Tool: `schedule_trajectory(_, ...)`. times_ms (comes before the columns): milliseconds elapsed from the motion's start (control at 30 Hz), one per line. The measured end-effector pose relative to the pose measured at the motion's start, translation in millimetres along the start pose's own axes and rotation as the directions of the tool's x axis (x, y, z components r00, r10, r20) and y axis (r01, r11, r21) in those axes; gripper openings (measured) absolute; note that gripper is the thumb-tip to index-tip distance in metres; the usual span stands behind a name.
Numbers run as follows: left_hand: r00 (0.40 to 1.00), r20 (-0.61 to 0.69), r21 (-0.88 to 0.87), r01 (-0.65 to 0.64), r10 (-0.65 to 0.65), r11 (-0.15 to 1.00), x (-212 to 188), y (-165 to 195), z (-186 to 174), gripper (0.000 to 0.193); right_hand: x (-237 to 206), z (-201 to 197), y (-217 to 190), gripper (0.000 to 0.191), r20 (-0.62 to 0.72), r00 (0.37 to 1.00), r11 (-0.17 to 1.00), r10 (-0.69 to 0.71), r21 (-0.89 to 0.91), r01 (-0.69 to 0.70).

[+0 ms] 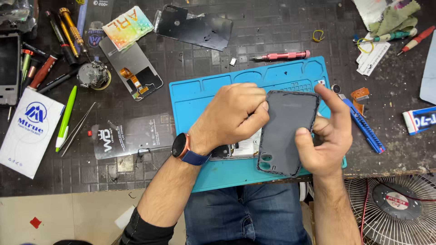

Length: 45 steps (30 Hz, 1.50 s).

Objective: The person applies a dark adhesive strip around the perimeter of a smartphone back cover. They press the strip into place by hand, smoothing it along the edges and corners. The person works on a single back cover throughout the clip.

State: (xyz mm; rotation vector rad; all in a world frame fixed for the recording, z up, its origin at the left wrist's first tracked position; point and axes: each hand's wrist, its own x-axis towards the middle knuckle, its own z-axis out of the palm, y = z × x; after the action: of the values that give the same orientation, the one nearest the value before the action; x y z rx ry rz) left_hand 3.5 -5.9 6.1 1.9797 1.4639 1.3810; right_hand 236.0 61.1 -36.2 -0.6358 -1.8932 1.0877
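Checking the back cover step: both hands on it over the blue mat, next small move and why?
Probably lift the dark back cover further off at the top edge. Left hand grips its left edge, right hand its right, and the phone body shows beneath, so it looks partly freed.

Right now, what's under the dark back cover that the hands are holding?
Under the dark back cover, an opened phone body shows at its left edge, lying on the blue mat. The left hand and right hand grip the cover, which hides the rest of the phone.
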Motion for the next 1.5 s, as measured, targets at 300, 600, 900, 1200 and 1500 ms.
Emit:
schedule_trajectory(300, 0.999, -0.003, 0.021, -0.038, 0.038, 0.999, -1, -2, -1, 0.024, 1, 2, -5, 0.072, 0.024, 1.0, 0.999, 0.008, 0.04, -0.009)
schedule_trajectory(600, 0.999, -0.012, -0.01, -0.042, 0.042, 0.999, -1, -4, 0, 0.025, 1, 4, -8, 0.071, -0.013, 1.0, 1.0, 0.022, 0.013, -0.022)
schedule_trajectory(900, 0.989, -0.092, 0.079, -0.105, 0.113, 0.991, 2, -1, 0, 0.026, 10, 11, -13, 0.036, -0.043, 0.994, 0.995, 0.104, 0.003, -0.104)
schedule_trajectory(1200, 0.982, -0.189, 0.085, 0.019, -0.003, 0.996, 2, -5, -2, 0.036, 89, -5, -26, 0.016, 0.318, 0.948, 0.932, -0.036, -0.33, 0.146)
schedule_trajectory(1500, 0.971, -0.239, 0.085, 0.049, -0.027, 0.995, 3, -8, -2, 0.028, 101, 13, -2, 0.011, 0.301, 0.94, 0.945, -0.162, -0.226, 0.235)
